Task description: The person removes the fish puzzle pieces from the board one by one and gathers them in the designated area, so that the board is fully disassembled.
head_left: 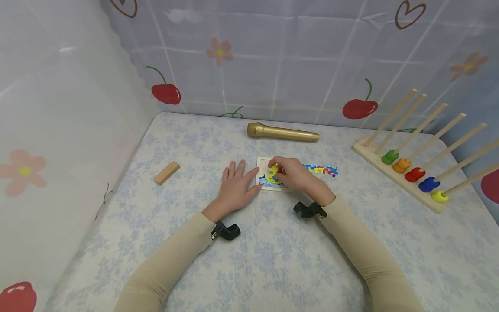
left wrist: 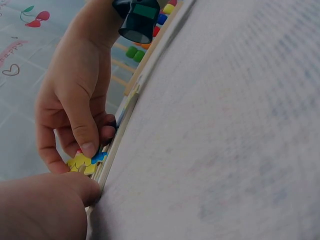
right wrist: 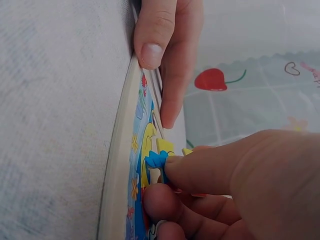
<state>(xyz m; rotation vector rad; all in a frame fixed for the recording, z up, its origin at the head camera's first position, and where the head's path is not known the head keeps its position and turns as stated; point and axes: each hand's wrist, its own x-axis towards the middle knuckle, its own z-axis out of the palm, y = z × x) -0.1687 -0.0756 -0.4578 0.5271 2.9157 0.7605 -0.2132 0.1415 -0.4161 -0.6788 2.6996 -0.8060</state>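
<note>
A shallow wooden puzzle tray [head_left: 263, 161] lies flat, its lower part filled with joined pieces of a blue and yellow picture. My left hand [head_left: 235, 187] lies with fingers spread at the tray's left side, thumb and index fingertip on its edge. Over the tray, my right hand [head_left: 294, 174] pinches a yellow and blue puzzle piece [right wrist: 158, 160] between thumb and fingers, tilted up above the assembled part. Just past the right hand lies a group of colourful puzzle pieces [head_left: 321, 169], partly covered by that hand.
A gold microphone [head_left: 286, 132] lies behind the tray. At the left is a small wooden block [head_left: 166, 173]. A wooden peg rack [head_left: 397, 175] with tall rods and coloured beads stands at the right. The patterned tablecloth [head_left: 257, 260] meets a hanging curtain [head_left: 265, 69] at the back.
</note>
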